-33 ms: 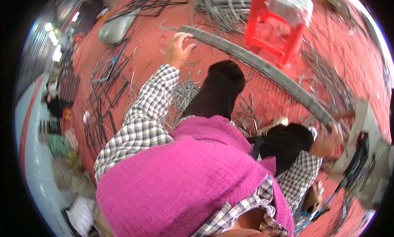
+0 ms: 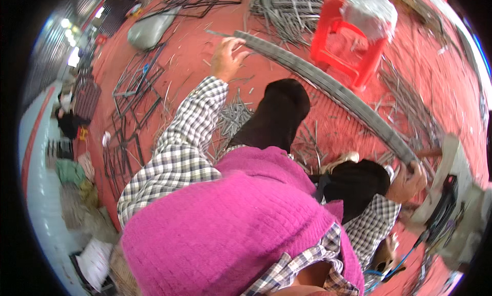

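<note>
A long grey ribbed strip (image 2: pixel 328 86), like a bundle of flat slats laid side by side, stretches across in front of my knees from upper left to lower right. At its far left end my left hand (image 2: pixel 227 58) pinches the edge between thumb and fingers. A thin loose strand sticks out beyond that end. My right hand (image 2: pixel 408 182) is closed round the near right end, its fingertips partly hidden. Just beside that hand stands a grey block-like support (image 2: pixel 447 168) with a black-handled tool (image 2: pixel 445 206) on it.
A red plastic stool (image 2: pixel 353 55) with a silvery wrapped top stands beyond the strip. Grey strip heaps (image 2: pixel 287 12) and scraps (image 2: pixel 236 117) litter the red floor. Black metal frames (image 2: pixel 136 91) and a pale sack (image 2: pixel 151 29) lie left. A blue cable (image 2: pixel 402 262) runs lower right.
The whole view has shifted slightly. Both hands keep the same hold on the strip's ends.
</note>
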`<state>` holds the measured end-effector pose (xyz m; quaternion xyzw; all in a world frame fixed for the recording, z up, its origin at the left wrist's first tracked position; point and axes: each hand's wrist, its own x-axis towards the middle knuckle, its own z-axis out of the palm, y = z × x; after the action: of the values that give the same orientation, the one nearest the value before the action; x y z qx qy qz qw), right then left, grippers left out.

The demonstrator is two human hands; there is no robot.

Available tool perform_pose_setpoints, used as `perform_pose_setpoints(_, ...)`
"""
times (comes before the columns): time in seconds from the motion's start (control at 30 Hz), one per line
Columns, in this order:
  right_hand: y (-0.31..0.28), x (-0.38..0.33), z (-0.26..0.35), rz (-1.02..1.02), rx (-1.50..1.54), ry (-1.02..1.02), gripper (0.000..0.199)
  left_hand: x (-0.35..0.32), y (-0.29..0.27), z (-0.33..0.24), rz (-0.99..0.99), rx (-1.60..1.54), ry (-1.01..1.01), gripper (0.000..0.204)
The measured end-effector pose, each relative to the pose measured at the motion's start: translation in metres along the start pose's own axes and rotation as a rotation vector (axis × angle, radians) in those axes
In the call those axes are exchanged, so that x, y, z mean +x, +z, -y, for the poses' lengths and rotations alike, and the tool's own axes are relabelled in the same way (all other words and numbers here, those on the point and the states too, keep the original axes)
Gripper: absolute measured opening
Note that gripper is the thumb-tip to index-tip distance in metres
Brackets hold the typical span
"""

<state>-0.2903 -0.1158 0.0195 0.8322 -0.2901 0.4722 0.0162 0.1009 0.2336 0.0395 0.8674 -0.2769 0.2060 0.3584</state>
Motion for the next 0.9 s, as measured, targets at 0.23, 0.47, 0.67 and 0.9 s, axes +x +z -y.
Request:
perform_pose_setpoints(0.23, -0.008, -0.033, -0.027, -0.005, -0.015, -0.066, 0.027, 0.001, 0.000, 0.018, 0.160, -0.023, 0.250, 0.029)
perform_pose_setpoints(0.47, 0.005, -0.058, -0.078, -0.038, -0.018, -0.086, 0.028, 0.002, -0.006, 0.062, 0.214, 0.153, 0.066, 0.034)
perform_pose_setpoints(0.67, 0.009, -0.082, -0.099, -0.035, -0.084, 0.004, 0.029, 0.011, -0.003, 0.083, 0.449, -0.314, -0.240, 0.019)
perform_pose_setpoints(0.9, 0.002, -0.082, -0.093, -0.030, -0.058, 0.024, 0.027, 0.027, 0.009, 0.074, 0.399, -0.204, -0.241, 0.015)
